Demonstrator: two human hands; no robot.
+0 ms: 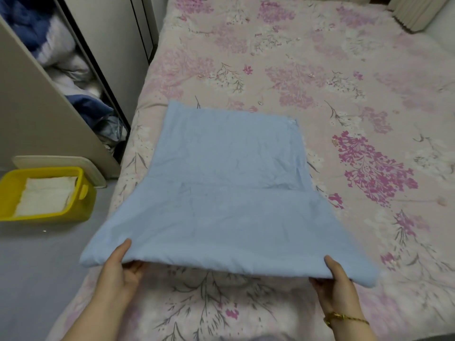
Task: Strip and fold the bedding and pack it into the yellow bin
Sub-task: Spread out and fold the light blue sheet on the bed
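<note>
Bottom centre: left hand [120, 267] and right hand [337, 284] each pinch the near edge of the blue cloth [226, 188], thumb on top, fingers curled under. Left hand sits near the cloth's left corner, right hand near its right corner. Gold bracelet [344, 317] on the right wrist.

Near edge of the cloth is lifted off the bed and looks rounded, like a fold. Far half lies flat on the floral sheet [344, 94], with a crease across the cloth mid-way. Cloth sits centre frame, toward the left side of the bed.

Left of frame, on the grey floor [37, 254]: yellow bin [49, 216], well apart from the cloth. Folded white fabric [46, 195] lies inside it. Cream lid [73, 161] is just behind the bin, against the wardrobe [37, 119].

Upper left: wardrobe open, blue and white bedding [61, 45] stuffed inside.

Upper right corner: beige ribbed item [413, 13] at the bed's far edge; cannot tell what it is.
</note>
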